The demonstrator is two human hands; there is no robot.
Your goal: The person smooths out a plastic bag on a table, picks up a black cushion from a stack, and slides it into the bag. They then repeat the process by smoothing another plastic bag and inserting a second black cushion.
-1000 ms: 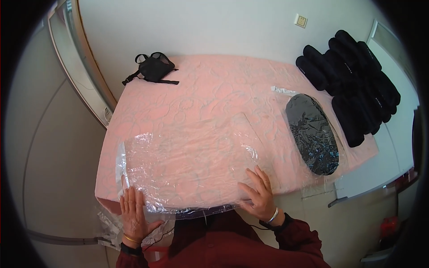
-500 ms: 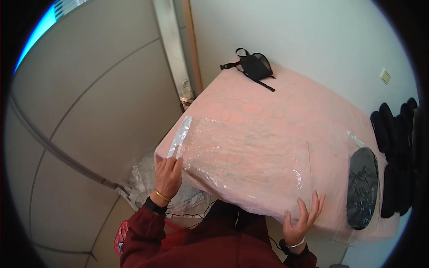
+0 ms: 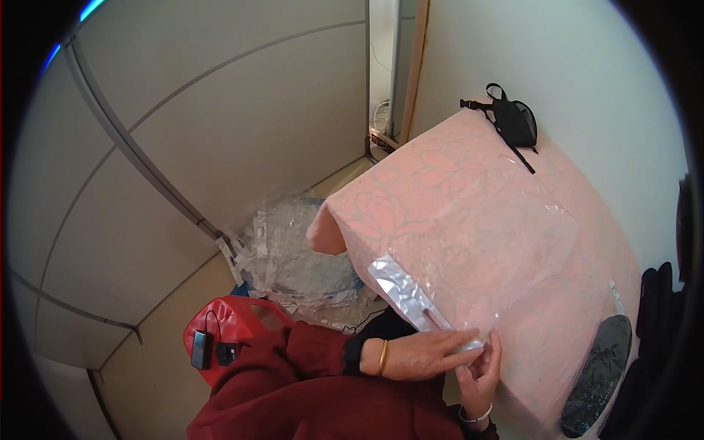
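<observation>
A large clear plastic bag lies over the pink cloth, its silvery-white handle strip slanting toward me with a slot near its lower end. My left hand, wearing a gold bangle, reaches across my front with its fingers closed over that end of the strip. Touching it from the right, my right hand pinches the same end between thumb and fingers. The left fingers partly hide the strip's tip. At the right edge sits a dark, rounded flat piece wrapped in clear plastic.
The pink patterned cloth covers a table against the wall. On its far end is a black mesh-and-strap item. More dark padded pieces stand at right. A heap of clear bags and a red stool are on the floor.
My left hand has come right, bringing the handle strip from the table's left side to my right hand. The right hand has closed on the strip's end. The view has turned left.
</observation>
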